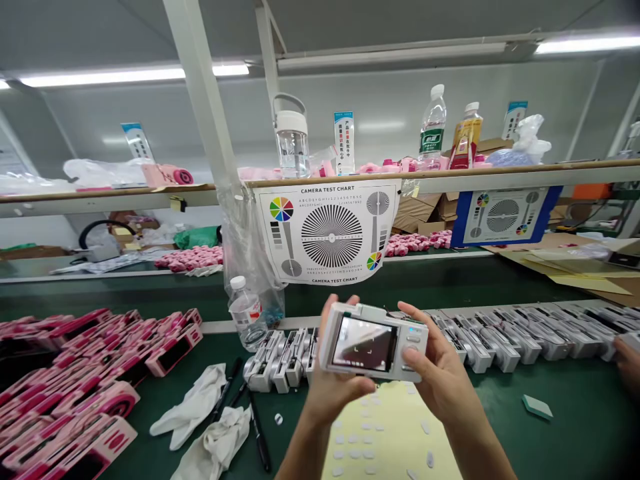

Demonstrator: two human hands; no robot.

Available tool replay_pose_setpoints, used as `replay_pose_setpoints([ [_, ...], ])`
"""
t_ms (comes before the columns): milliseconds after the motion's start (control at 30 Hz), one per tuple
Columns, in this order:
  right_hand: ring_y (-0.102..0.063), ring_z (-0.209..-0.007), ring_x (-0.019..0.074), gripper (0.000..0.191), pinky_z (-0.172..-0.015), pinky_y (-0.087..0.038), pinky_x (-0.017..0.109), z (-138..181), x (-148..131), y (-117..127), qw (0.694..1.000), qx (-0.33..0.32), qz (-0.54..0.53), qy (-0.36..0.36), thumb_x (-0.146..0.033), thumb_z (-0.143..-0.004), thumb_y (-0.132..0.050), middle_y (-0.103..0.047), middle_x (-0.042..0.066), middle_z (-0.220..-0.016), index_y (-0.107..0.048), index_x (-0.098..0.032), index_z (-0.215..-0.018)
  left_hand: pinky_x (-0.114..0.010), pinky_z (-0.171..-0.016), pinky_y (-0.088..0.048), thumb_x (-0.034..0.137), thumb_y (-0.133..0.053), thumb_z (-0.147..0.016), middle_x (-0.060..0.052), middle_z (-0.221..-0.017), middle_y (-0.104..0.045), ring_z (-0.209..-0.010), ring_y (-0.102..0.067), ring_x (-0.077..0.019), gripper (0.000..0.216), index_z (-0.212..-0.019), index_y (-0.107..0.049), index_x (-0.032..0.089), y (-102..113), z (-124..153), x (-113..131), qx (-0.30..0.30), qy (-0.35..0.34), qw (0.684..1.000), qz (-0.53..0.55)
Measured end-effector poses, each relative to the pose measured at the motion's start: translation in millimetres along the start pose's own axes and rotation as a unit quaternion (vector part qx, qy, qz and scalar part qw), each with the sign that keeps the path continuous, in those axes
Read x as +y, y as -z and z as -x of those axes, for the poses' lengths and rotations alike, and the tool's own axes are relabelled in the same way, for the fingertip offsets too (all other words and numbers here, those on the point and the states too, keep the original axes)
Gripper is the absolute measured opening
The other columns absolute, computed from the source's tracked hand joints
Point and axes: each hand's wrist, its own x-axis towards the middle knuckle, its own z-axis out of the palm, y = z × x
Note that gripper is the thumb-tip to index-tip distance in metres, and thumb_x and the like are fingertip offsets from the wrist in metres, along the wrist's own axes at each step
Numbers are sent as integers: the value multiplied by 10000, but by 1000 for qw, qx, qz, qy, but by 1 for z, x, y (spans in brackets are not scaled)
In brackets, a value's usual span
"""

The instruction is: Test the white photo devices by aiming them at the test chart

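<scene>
Between my two hands I hold a white digital camera (367, 341), its lit screen facing me and showing a dim picture with a focus frame. My left hand (333, 390) is closed round the camera's left end, thumb beneath it. At the other end, my right hand (437, 370) grips the body, with its thumb at the buttons beside the screen. Beyond the camera hangs a camera test chart (331, 233), clipped to the shelf edge. Under my hands lies a yellow sheet (395, 433) bearing small pale pieces.
Rows of silver-white cameras (500, 340) stand behind and right. Pink cameras (75, 373) are piled at left. White gloves (195, 407), a black pen (259, 433) and a plastic bottle (247, 313) lie or stand nearer. Another person's hand (629, 357) shows at the right edge.
</scene>
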Motion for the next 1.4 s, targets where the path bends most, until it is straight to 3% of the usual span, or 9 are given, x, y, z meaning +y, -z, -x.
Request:
replay_pose_setpoints([
  [67,-655,-860,178,524,-764,-523,287,1,-7,2,1000,13,14,3,-304,-714,-714,-686,21,-998,-507,-307,-1196,-427,-953,-445,413,-823,-527,-117,-1484,-213,-1188,-482,-318,1131,-1397,-101,374,11,0,13,-15,-33,994,-100],
  [133,-645,-920,200,498,-787,-526,315,4,-12,2,999,15,29,3,-323,-734,-689,-669,37,-1072,-511,-305,-1199,-421,-949,-447,323,-779,-638,-98,-1498,-172,-1197,-480,-296,1079,-1385,-8,431,17,4,23,-64,-20,984,-167],
  [233,-615,-1013,237,482,-818,-523,361,8,-15,2,1000,-6,21,6,-322,-742,-676,-611,75,-1199,-528,-284,-1200,-457,-1007,-379,237,-691,-736,-97,-1501,-155,-1264,-398,-309,914,-1387,-71,403,17,9,30,-116,-10,964,-237],
  [367,-606,-1033,226,481,-815,-525,321,14,-15,4,999,-34,2,22,-285,-727,-697,-572,73,-1259,-550,-294,-1185,-528,-1028,-315,195,-675,-724,-130,-1497,-125,-1283,-356,-339,912,-1374,-59,368,13,12,31,-116,-27,948,-295],
  [467,-611,-1010,218,474,-764,-538,288,16,-14,4,999,-33,11,22,-285,-731,-693,-553,78,-1279,-550,-293,-1182,-522,-1003,-350,168,-681,-698,-124,-1494,-114,-1300,-323,-342,898,-1335,-84,376,11,12,32,-94,-42,948,-301],
  [667,-618,-942,207,426,-708,-542,260,15,-12,2,999,-27,11,22,-290,-724,-694,-586,69,-1204,-577,-287,-1134,-504,-1074,-241,153,-664,-672,-124,-1424,-286,-1359,-197,-299,710,-1217,-229,294,7,14,36,-89,-76,944,-309],
  [967,-621,-940,234,441,-679,-552,296,22,-13,1,999,-11,52,9,-331,-744,-670,-566,72,-1242,-548,-308,-1166,-525,-1085,-221,83,-658,-646,-94,-1445,-254,-1347,-233,-291,648,-1096,-242,295,5,20,38,-88,-88,952,-279],
  [1400,-601,-1040,264,461,-738,-548,323,25,-14,1,998,-14,56,9,-340,-747,-666,-562,81,-1269,-521,-305,-1183,-525,-1076,-219,120,-670,-655,-102,-1442,-263,-1337,-250,-302,648,-1100,-234,297,9,20,39,-101,-91,945,-297],
])
